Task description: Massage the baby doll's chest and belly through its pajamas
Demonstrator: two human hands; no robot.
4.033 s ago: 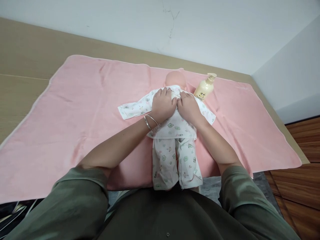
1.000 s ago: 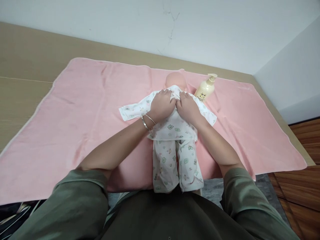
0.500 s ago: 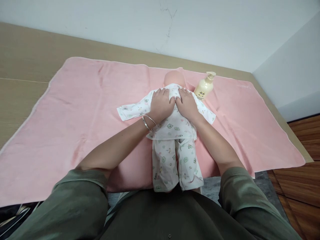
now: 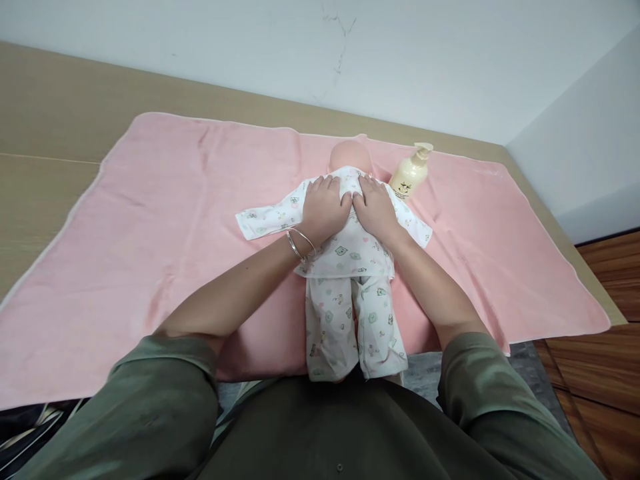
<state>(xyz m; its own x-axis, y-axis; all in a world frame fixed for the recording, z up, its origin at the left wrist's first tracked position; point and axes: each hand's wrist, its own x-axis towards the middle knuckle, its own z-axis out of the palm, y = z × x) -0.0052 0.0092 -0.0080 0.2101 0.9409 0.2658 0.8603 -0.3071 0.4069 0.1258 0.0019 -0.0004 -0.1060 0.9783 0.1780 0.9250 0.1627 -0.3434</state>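
A baby doll in a white patterned top (image 4: 345, 257) and matching trousers (image 4: 333, 327) lies on a pink blanket (image 4: 200, 200). Its bald head (image 4: 350, 155) points away from me, and no face shows. My left hand (image 4: 325, 208) rests flat on the left side of the doll's upper back or chest; which one I cannot tell. Flat on the right side lies my right hand (image 4: 376, 205), the two thumbs close together. Both hands are open and hold nothing. Bracelets circle my left wrist.
A cream pump bottle (image 4: 410, 173) stands on the blanket just right of the doll's head. Under the blanket is a wooden table (image 4: 50, 87), with a pale wall behind it. Brown wooden panelling (image 4: 613, 280) is at the right.
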